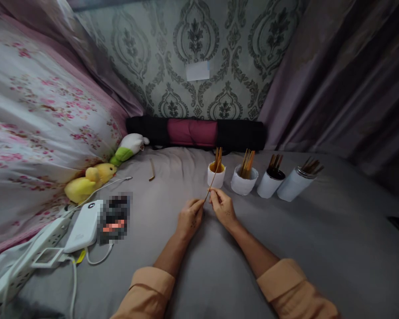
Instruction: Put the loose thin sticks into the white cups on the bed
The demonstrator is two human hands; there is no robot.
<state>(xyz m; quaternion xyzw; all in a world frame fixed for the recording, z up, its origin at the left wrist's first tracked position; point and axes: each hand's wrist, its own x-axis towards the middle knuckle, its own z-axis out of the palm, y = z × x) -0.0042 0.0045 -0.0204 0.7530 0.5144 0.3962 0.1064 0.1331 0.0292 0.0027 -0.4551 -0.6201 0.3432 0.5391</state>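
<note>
Between my hands a thin brown stick [213,179] slants up and away, its far end overlapping the nearest white cup in view. My left hand [190,218] is closed on the stick's lower end. Thumb and fingertips of my right hand [223,207] pinch it a little higher up. Just beyond stands a white cup [216,179] with a yellow inside, holding several thin sticks. To its right are a wider white cup [244,186], a white cup with a dark inside [267,188] and a tilted white can [291,188], each with sticks in it.
A bent brown piece [151,170] lies on the grey sheet [173,173]. At left are a yellow plush toy [83,184], a white-and-green plush toy [129,148], a white power bank [84,226], cables and a power strip [26,270]. A black-and-maroon roll [193,132] lies along the wall.
</note>
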